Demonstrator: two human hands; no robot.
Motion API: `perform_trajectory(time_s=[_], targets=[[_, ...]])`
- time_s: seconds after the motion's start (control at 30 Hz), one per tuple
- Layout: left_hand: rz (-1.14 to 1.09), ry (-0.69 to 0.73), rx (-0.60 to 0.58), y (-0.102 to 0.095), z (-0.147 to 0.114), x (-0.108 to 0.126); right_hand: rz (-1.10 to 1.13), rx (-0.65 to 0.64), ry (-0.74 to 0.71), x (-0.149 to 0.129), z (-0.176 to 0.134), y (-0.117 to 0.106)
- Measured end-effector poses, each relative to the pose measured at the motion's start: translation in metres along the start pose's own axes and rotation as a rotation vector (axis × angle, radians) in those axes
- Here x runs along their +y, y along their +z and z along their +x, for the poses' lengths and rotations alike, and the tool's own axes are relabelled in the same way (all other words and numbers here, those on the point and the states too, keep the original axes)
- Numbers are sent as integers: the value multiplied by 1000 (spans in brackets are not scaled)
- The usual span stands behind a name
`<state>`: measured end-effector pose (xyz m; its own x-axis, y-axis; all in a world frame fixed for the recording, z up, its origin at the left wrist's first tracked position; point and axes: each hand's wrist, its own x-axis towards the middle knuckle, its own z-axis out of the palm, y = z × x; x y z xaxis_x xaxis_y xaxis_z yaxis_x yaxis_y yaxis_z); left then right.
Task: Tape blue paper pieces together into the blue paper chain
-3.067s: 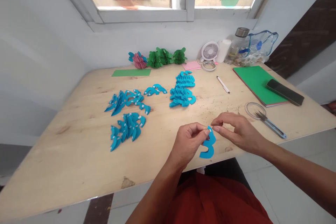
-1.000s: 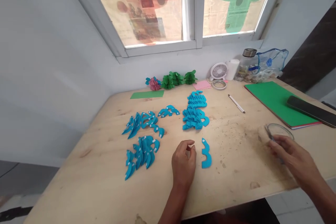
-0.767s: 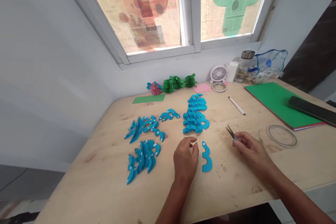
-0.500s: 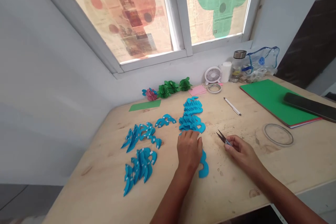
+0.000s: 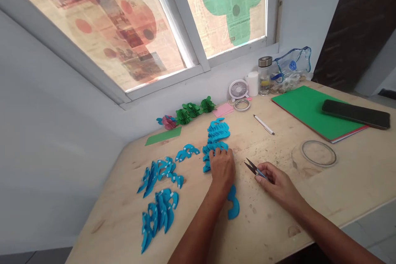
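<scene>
Bent fingers of my left hand [image 5: 222, 168] close over the near end of a pile of folded blue paper cutouts [image 5: 213, 147]; the fingertips are partly hidden. A second bunch of pleated blue cutouts [image 5: 218, 130] lies just behind it. Under my left wrist, a single wavy blue cutout [image 5: 234, 204] pokes out. To the right, my right hand [image 5: 275, 179] grips small thread snips [image 5: 254, 168], dark blades parted and pointing up-left. On the left lie folded blue cutouts with white tabs, in an upper group [image 5: 158, 173], a lower group [image 5: 162, 210] and a small piece [image 5: 187, 152].
Along the wall stand green paper figures [image 5: 192, 110], a pink paper figure [image 5: 169, 122], a small fan [image 5: 238, 89] and a glass bottle [image 5: 265, 76]. A pen [image 5: 264, 124], tape rolls [image 5: 319, 152], green sheets [image 5: 298, 107] and a black phone [image 5: 355, 114] lie rightward.
My left hand has moved forward from the pile's near edge onto the blue cutouts. The right hand still holds the snips, their blades slightly wider apart. The whole view has shifted.
</scene>
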<state>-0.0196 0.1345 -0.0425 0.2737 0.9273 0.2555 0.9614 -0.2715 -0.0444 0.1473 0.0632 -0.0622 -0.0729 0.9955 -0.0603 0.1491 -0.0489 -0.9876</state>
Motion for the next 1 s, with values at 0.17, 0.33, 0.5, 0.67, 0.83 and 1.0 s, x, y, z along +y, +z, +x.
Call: perform_trajectory(time_s=[0.17, 0.33, 0.5, 0.67, 0.83, 1.0], targets=[[-17, -80, 55, 3, -3, -2, -4, -2, 6, -2, 0, -1], [-74, -206, 129, 5, -14, -5, -9, -14, 7, -4, -1, 0], [-133, -295, 165, 4, -23, -6, -29, 0, 9, -2, -1, 0], [-165, -321, 145, 4, -26, -7, -53, -2, 7, 1, -1, -1], [-184, -335, 125, 6, -27, -9, -39, 12, 12, 3, -1, -1], [-172, -346, 117, 7, -29, -14, -58, 6, 14, 2, -1, -1]])
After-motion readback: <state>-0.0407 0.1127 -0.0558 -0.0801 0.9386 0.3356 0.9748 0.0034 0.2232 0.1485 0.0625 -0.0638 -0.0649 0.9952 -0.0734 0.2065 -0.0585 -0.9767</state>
